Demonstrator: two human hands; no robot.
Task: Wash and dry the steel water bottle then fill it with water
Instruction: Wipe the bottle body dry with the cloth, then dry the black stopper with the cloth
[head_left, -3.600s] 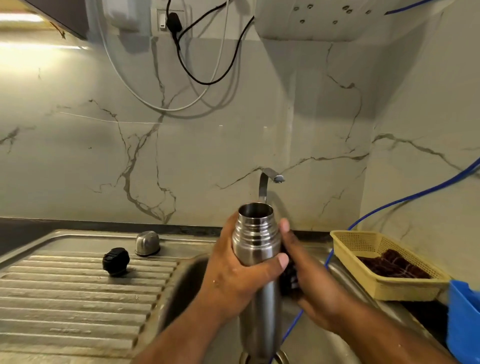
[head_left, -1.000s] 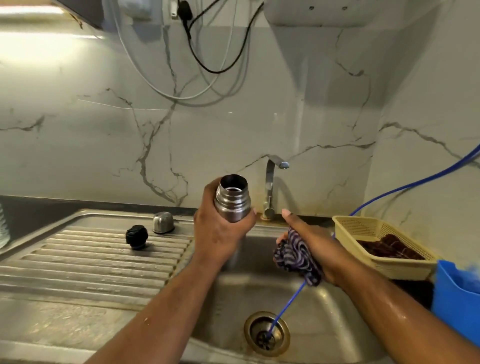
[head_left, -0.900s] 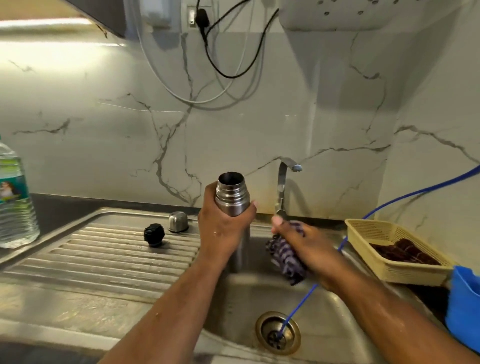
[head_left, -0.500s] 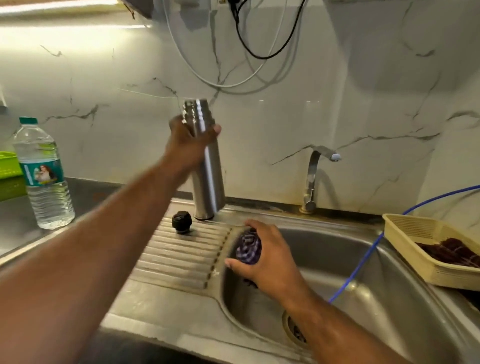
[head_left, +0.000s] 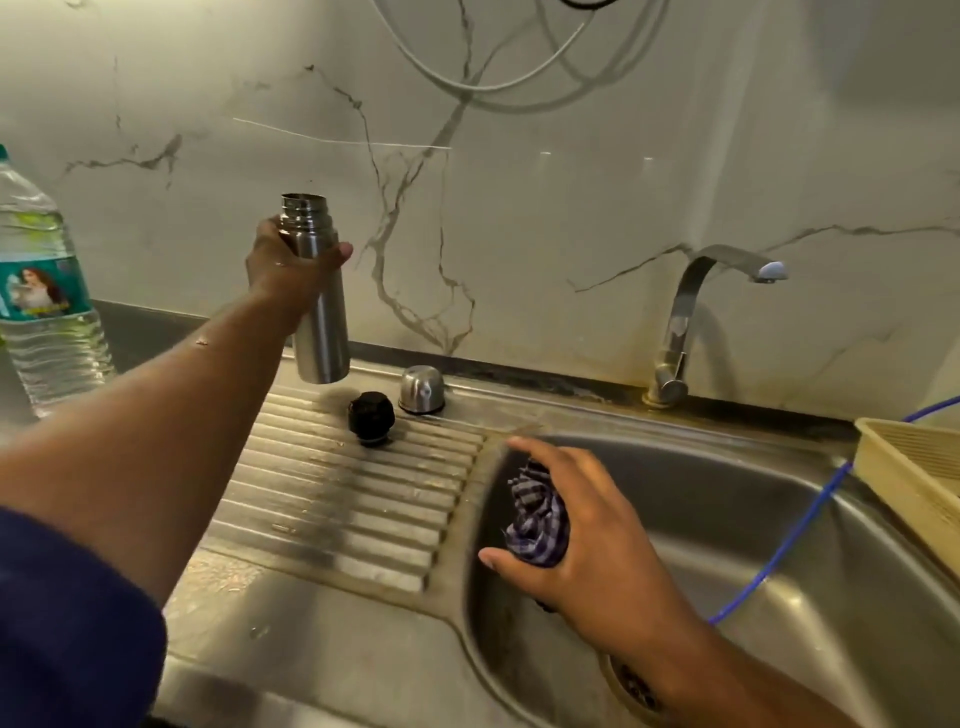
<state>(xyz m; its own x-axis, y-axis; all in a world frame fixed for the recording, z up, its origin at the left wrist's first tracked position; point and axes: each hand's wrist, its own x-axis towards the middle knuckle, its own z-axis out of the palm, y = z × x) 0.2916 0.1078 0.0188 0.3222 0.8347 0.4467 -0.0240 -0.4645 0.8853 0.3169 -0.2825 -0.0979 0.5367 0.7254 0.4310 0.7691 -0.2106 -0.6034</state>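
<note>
We note the left hand (head_left: 283, 265) wrapped round the neck of the steel bottle (head_left: 319, 312), which is upright and clear above the drainboard (head_left: 337, 499), near 1 black stopper (head_left: 370, 419). The right hand (head_left: 597, 540) clutches a checked cloth (head_left: 537, 525) over the sink (head_left: 727, 499). We advise lowering it squarely onto the ridges, clear of the stopper.

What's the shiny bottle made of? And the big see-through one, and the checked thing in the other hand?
The shiny bottle looks like steel: brushed silver that catches the light. The see-through bottle is probably thin plastic, clear with ribbed walls. The checked thing seems to be woven cloth, soft and crumpled in the right hand.
</note>
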